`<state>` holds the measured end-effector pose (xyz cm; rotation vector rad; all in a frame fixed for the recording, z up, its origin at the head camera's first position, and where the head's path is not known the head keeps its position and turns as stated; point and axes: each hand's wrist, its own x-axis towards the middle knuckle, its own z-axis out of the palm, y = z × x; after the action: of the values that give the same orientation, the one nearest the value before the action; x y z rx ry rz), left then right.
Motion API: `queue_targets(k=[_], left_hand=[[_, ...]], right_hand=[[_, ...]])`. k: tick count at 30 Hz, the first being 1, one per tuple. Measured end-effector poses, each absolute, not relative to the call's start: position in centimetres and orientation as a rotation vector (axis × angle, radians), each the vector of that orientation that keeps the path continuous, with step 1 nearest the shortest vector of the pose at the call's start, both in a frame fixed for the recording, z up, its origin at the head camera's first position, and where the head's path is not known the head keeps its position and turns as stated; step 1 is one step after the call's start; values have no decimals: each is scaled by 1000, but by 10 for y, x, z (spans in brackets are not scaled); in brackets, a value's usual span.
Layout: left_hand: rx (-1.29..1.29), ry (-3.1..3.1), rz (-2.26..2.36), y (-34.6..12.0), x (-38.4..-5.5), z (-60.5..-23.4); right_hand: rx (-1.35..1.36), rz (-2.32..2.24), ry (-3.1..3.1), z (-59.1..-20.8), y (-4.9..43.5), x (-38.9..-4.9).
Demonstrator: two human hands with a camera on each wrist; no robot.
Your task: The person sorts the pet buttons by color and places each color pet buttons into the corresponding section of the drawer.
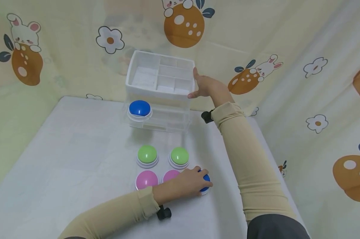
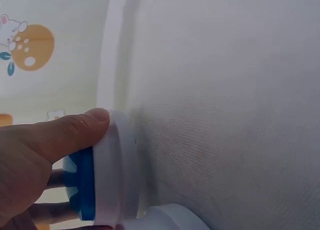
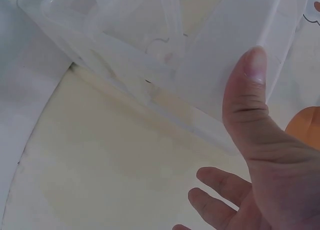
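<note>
My left hand (image 1: 185,183) pinches a blue domed push button (image 1: 205,183) with a white base. In the left wrist view, the thumb lies on the button's white rim, with other fingers across its blue dome (image 2: 81,185). My right hand (image 1: 211,88) rests against the right side of a white-topped drawer organizer (image 1: 157,90). In the right wrist view its thumb (image 3: 247,84) lies on the organizer's translucent wall, the other fingers spread apart below. A clear drawer (image 1: 168,117) stands pulled out at the front, with another blue push button (image 1: 139,109) at its left end.
Two green push buttons (image 1: 147,154) sit in front of the organizer. Nearer are two pink ones (image 1: 146,179), partly covered by the left arm and hand. A white cloth covers the table (image 1: 78,142). Patterned curtains (image 1: 78,66) hang behind and at the right.
</note>
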<state>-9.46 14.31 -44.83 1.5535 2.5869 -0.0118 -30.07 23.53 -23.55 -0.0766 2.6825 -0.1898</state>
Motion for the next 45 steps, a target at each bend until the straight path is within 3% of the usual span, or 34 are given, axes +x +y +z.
queue_targets(k=[14,29,36,45], left_hand=[[1541,2675,14,128,-94,-417],[1517,2903,120,83,-112,-356],[1559,3074,425,63,-127,-340],[1820,3267,1184,43,-165,-348]], right_hand=[[-74,-166,2688,-233,236,-300],[-74,-183,2692,-234,240,-299],[-119,-175,2717,-237,240,-297],[-107,-204,2715,-241,238,-298]])
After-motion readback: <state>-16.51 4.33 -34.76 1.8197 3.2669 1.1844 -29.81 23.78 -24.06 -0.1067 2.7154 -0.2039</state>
